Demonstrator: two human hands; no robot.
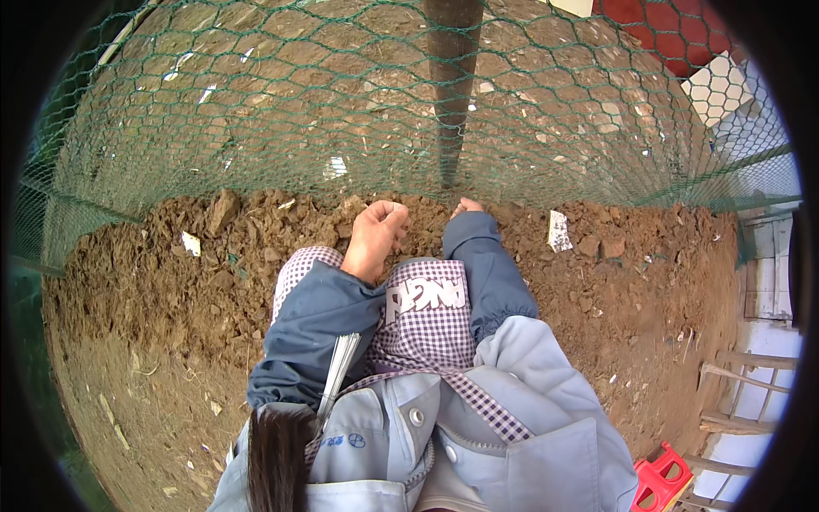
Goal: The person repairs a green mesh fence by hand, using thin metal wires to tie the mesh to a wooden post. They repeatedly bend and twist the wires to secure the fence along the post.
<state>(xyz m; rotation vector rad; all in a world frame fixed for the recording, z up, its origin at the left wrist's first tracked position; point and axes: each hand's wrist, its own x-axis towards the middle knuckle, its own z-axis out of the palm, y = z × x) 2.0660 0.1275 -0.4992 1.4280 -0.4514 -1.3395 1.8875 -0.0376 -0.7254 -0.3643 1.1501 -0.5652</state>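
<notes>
My left hand (375, 237) is over the loose soil at the foot of a green wire-mesh fence (281, 145), its fingers curled together in a pinch. Whatever lies between those fingertips is too small to make out. To its right, my right hand (467, 206) reaches the bottom of the mesh close to a dark post (455, 94). Only a bit of that hand shows past the sleeve; its fingers look curled in, and anything in them is hidden. A bundle of thin pale wires (339, 371) sticks up at my lap beside my left forearm.
Clumpy brown soil (171, 290) banks along the fence base, with white scraps (559, 230) and stones in it. A red plastic object (662, 480) is at lower right, near a wooden ladder-like frame (742, 422). Pale boards (718, 90) lean beyond the mesh.
</notes>
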